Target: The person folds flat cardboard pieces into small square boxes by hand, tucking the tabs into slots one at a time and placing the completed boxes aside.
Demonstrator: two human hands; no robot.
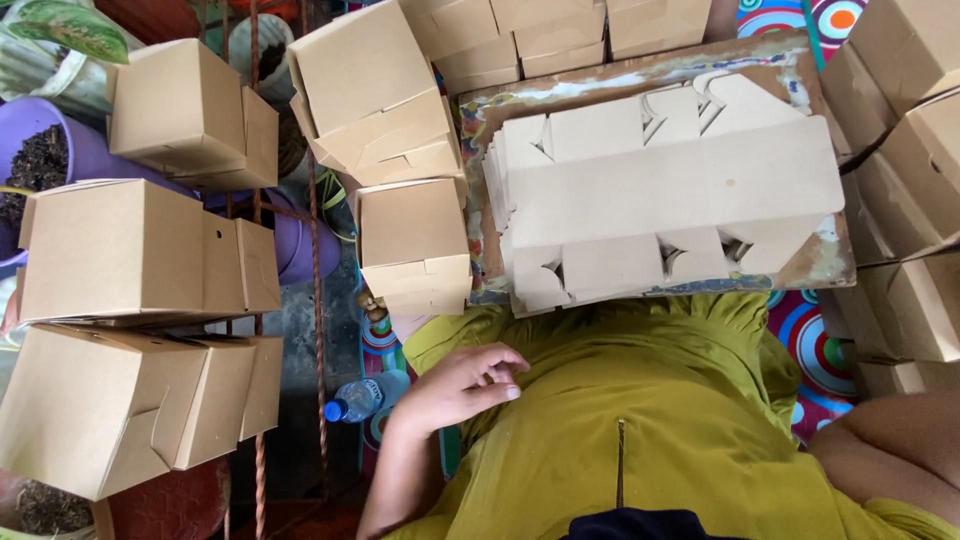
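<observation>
My left hand [462,384] rests on the olive-green cloth [640,400] over my lap, fingers loosely curled and holding nothing. Just beyond my lap, a stack of flat, unfolded brown cardboard box blanks [660,190] lies on a worn painted board [800,60]. The folded cardboard box [413,245] at the board's left edge is the one nearest my left hand. Only a bare stretch of arm [890,450] shows at the bottom right; my right hand is out of view.
Folded brown boxes stand in piles on the left [140,250], at the top [520,35] and on the right [910,150]. A purple pot with soil [50,160] sits at the far left. A small plastic bottle with a blue cap [362,397] lies near my left wrist. A colourful mat [815,345] covers the floor.
</observation>
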